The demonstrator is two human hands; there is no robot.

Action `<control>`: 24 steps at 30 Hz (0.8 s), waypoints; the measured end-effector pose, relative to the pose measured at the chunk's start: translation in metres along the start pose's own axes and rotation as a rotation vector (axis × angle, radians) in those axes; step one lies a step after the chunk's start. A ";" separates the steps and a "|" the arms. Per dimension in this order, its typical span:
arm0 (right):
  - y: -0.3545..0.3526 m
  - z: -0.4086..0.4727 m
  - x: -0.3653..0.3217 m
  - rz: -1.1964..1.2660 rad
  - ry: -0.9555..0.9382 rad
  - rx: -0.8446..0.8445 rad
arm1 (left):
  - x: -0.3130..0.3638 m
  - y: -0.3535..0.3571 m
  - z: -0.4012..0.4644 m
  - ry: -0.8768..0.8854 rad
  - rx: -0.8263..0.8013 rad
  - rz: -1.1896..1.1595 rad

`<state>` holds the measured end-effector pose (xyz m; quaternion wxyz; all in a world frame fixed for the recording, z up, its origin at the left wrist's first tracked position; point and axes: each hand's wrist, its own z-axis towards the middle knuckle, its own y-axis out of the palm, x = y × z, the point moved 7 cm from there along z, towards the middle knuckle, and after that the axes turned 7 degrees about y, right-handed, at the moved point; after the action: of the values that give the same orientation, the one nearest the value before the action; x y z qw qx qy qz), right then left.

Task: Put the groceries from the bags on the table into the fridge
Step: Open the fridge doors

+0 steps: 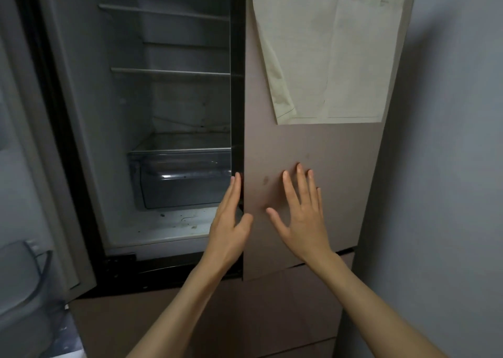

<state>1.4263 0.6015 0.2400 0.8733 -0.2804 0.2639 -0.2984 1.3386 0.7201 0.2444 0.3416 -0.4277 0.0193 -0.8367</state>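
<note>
Now both hands (268,216) flat against upright fridge door (313,153)

Drawer (181,178) in fridge (130,129) below shelves (171,72), papers (329,55) on right door (313,145)

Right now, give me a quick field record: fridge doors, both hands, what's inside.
left door: open
right door: nearly closed, papers stuck on front
left hand: open, fingers along right door's edge
right hand: open, flat on right door's front
shelves: bare where visible
drawer: clear, looks empty
groceries: none in view
</note>
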 end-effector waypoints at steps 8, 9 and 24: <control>-0.053 -0.046 0.012 0.226 0.022 -0.115 | 0.054 0.019 -0.050 0.185 0.027 0.150; -0.062 -0.054 0.016 0.255 0.032 -0.135 | 0.062 0.024 -0.056 0.199 0.025 0.176; -0.196 -0.126 0.123 0.352 0.364 -0.029 | 0.159 0.114 -0.102 0.273 -0.139 0.268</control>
<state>1.3583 0.3474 0.2419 0.8457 -0.1842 0.4660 -0.1835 1.2643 0.5125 0.2545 0.4139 -0.3264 0.1800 -0.8305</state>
